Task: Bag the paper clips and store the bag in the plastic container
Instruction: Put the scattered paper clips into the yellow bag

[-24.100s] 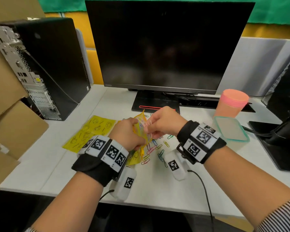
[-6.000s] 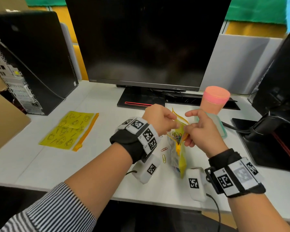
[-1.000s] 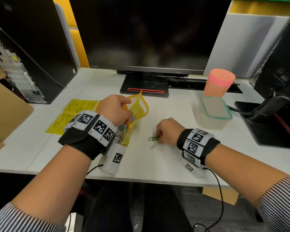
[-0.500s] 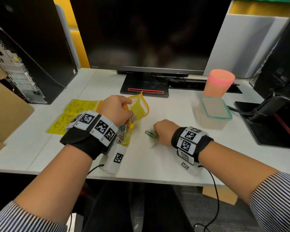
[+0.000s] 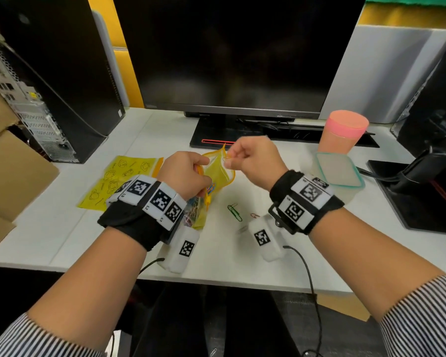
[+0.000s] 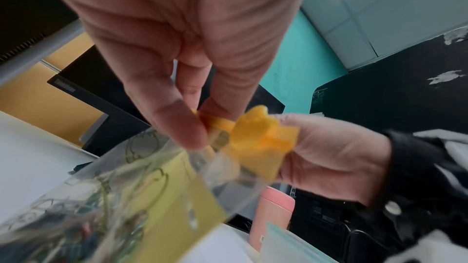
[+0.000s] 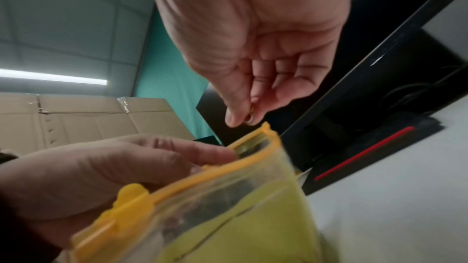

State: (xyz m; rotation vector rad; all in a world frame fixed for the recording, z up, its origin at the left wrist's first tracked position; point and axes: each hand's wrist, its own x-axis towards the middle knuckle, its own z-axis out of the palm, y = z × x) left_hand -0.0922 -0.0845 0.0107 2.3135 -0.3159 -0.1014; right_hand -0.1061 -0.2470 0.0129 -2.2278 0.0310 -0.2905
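Observation:
My left hand point(image 5: 184, 173) grips the yellow zip bag point(image 5: 218, 171) by its orange-rimmed mouth and holds it open above the desk; coloured paper clips show through its lower part point(image 5: 195, 210). My right hand point(image 5: 250, 158) pinches a small paper clip point(image 7: 249, 118) between thumb and fingertip just over the bag's mouth point(image 7: 255, 147). In the left wrist view the bag's orange slider point(image 6: 255, 133) sits by my fingers. A green paper clip point(image 5: 234, 213), a small red one point(image 5: 254, 215) and a pale one point(image 5: 242, 229) lie on the desk. The plastic container point(image 5: 336, 173) with a teal-rimmed lid stands to the right.
A second yellow bag point(image 5: 116, 181) lies flat to the left. A pink cup point(image 5: 343, 132) stands behind the container. The monitor base point(image 5: 216, 135), a computer tower point(image 5: 49, 81), cardboard boxes point(image 5: 8, 171) and black equipment point(image 5: 428, 181) ring the white desk point(image 5: 229, 264).
My right hand rose from the desk with a clip and moved up-left to the bag's mouth. The green clip lies back on the desk. My left hand kept holding the bag.

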